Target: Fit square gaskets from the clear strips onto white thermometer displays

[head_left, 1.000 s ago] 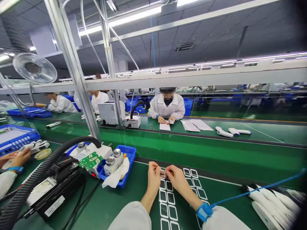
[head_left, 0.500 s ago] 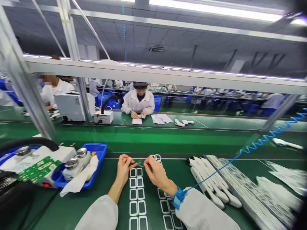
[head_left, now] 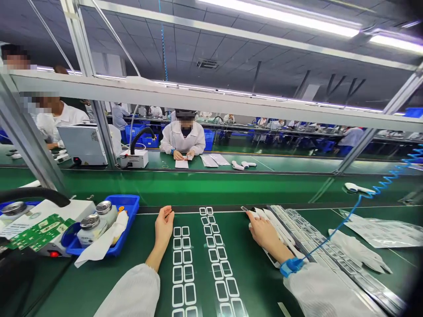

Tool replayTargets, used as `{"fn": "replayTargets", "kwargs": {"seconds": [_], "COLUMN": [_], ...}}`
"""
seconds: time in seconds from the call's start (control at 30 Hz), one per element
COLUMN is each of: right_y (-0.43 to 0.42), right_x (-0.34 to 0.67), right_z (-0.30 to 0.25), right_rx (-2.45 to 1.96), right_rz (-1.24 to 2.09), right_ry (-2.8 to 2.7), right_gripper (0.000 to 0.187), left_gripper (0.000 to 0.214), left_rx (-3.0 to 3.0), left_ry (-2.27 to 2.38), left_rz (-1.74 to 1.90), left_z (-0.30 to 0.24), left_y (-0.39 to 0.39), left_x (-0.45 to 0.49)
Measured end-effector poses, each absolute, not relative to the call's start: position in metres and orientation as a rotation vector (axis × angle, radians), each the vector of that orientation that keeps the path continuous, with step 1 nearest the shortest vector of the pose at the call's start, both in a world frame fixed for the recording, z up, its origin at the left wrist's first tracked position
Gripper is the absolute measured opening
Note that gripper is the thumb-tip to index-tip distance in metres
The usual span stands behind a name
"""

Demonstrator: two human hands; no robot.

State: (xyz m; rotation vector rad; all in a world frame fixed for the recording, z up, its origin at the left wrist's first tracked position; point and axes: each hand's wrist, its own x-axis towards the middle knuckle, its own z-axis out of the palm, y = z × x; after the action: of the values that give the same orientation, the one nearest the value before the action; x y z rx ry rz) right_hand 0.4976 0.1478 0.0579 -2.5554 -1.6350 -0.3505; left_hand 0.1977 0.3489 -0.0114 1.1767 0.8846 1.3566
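The left hand (head_left: 164,225), grip impossible to tell, stays beside the white frames (head_left: 183,296); the right hand (head_left: 264,232) has swung well away rightward, pinching what seems 1 thin piece (head_left: 243,208) by the white devices (head_left: 279,226).

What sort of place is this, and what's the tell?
Probably an electronics assembly floor. Green circuit boards sit near a boxy white unit, a white-coated co-worker sits at the line opposite, and a corded blue wrist strap looks like anti-static gear.
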Motion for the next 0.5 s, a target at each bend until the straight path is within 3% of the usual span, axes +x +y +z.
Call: {"fn": "replayTargets", "kwargs": {"seconds": [0.23, 0.4, 0.5], "right_y": [0.133, 0.103, 0.087], "right_x": [0.452, 0.359, 0.277], "right_z": [0.092, 0.138, 0.125], "right_rx": [-2.281, -1.674, -1.418], "right_rz": [-0.282, -0.052, 0.14], "right_ry": [-1.68, -1.544, -1.377], "right_gripper": [0.053, 0.057, 0.055], "left_gripper": [0.031, 0.035, 0.044], "left_rx": [1.237, 1.272, 0.968], "left_ry": [1.001, 0.88, 0.632], "left_rz": [1.396, 1.211, 0.923], "left_z": [0.011, 0.035, 0.032], "left_y": [0.317, 0.215, 0.148], "left_x": [0.167, 0.138, 0.117]}}
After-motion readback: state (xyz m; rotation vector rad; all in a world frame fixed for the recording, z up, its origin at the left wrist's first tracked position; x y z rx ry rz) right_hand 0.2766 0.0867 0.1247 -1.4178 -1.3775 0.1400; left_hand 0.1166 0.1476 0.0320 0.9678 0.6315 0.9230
